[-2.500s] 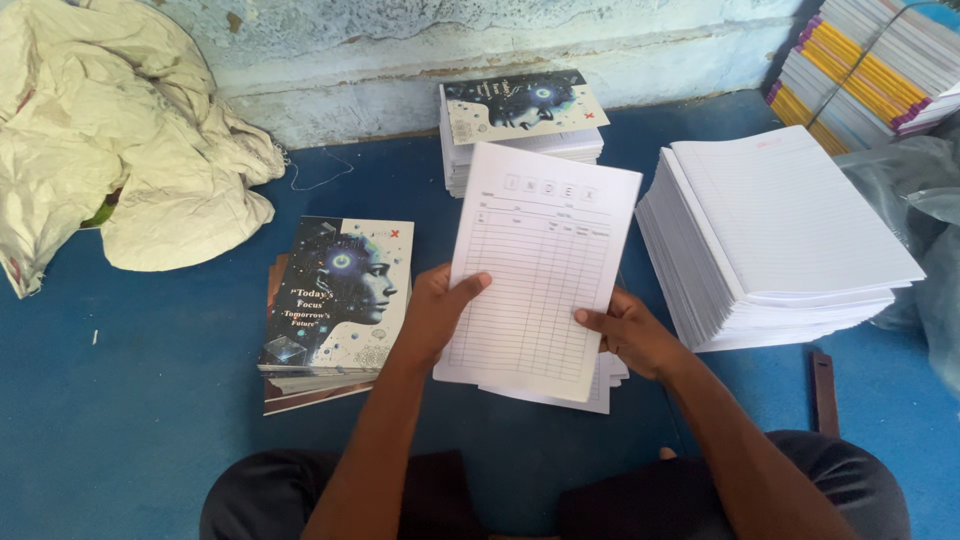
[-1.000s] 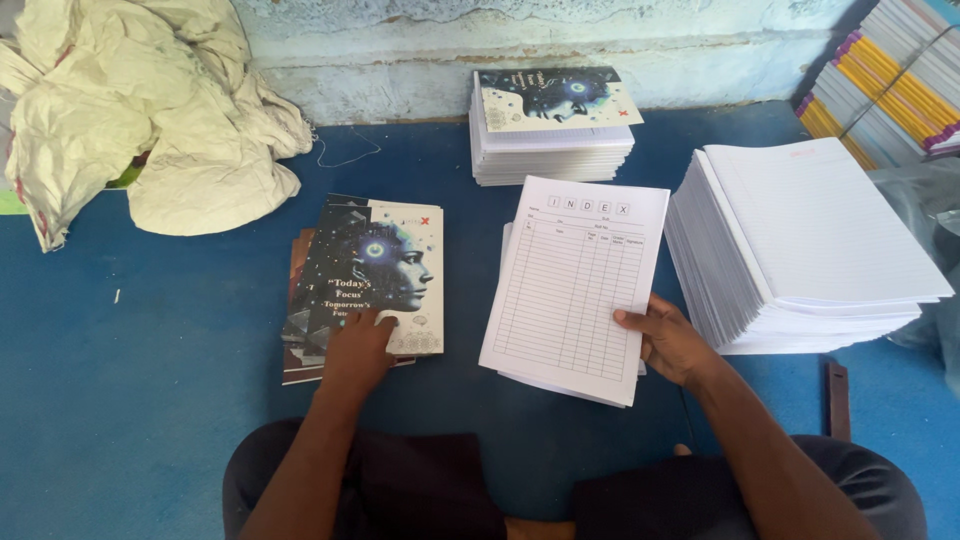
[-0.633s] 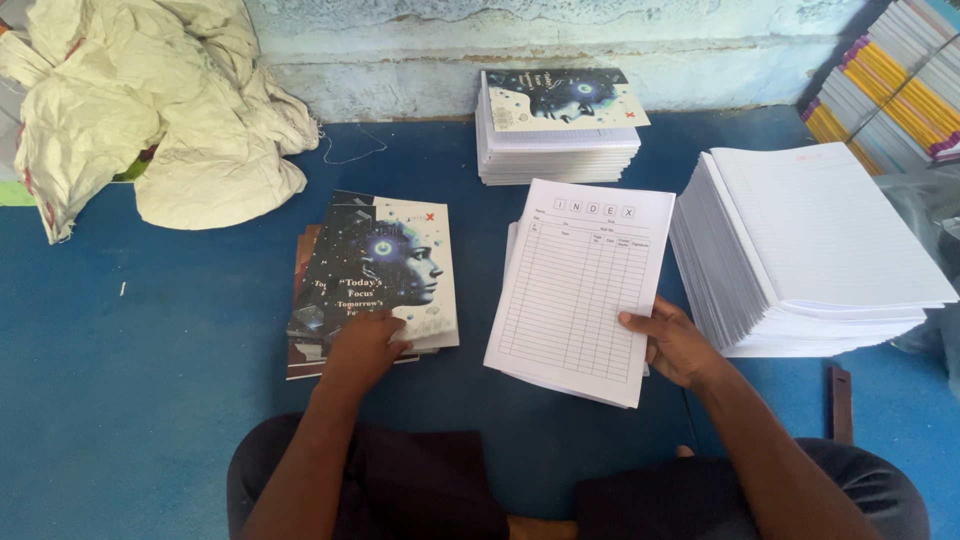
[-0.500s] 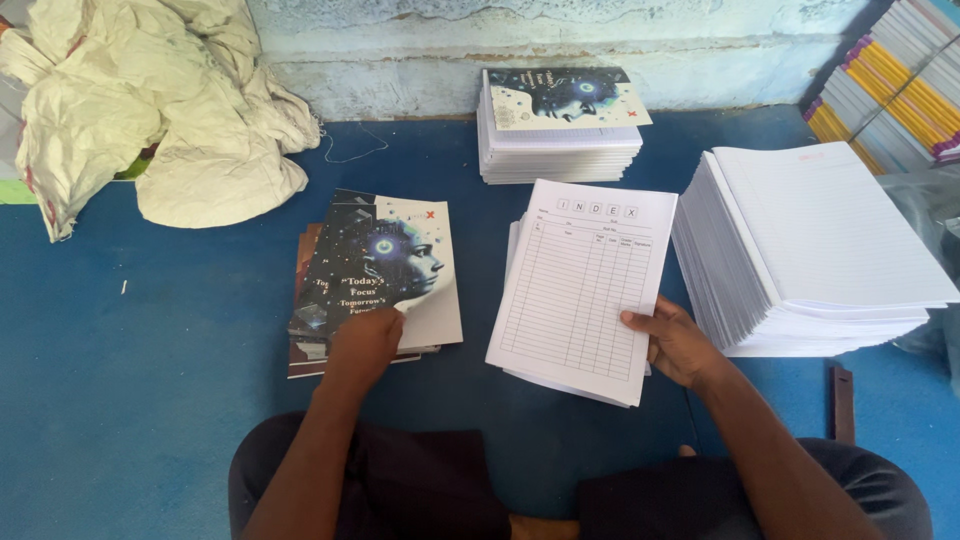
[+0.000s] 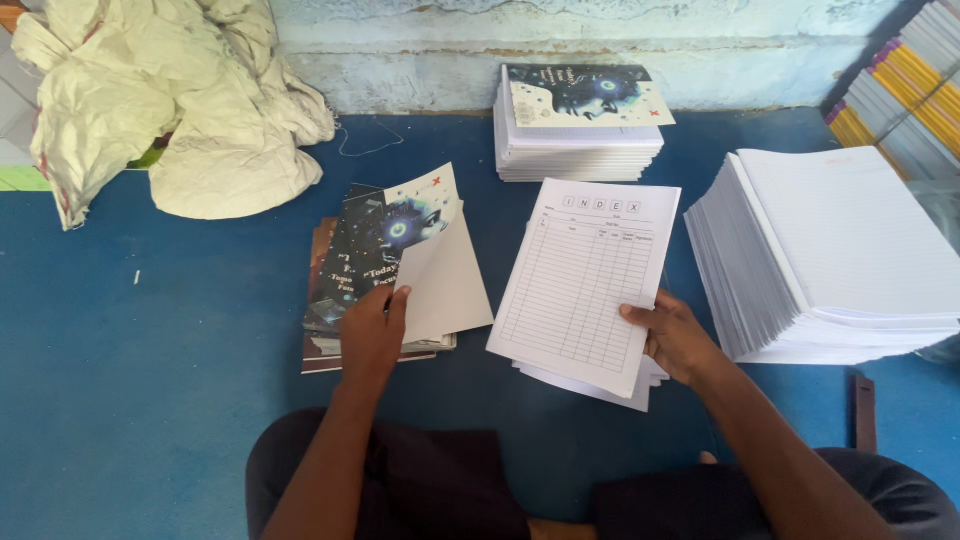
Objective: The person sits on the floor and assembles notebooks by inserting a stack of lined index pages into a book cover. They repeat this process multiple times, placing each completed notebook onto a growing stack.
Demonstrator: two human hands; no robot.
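Observation:
My left hand (image 5: 372, 332) grips the near edge of a printed cover sheet (image 5: 412, 240), dark with a face picture, and lifts it so it curls up off a low pile of the same covers (image 5: 330, 300). My right hand (image 5: 678, 338) holds the lower right corner of a white ruled index sheet (image 5: 588, 282) that lies on top of a small stack of white pages (image 5: 640, 378) on the blue floor.
A tall stack of ruled white paper (image 5: 845, 250) stands at the right. A stack of covered notebooks (image 5: 580, 125) sits by the pale wall. Crumpled cream cloth (image 5: 170, 110) lies at the far left. Colour-edged book stacks (image 5: 900, 90) fill the top right corner. My knees are below.
My left hand left the index sheet, moved left onto the cover pile and has lifted the top cover, which now curls upward. My right hand stays on the index sheet.

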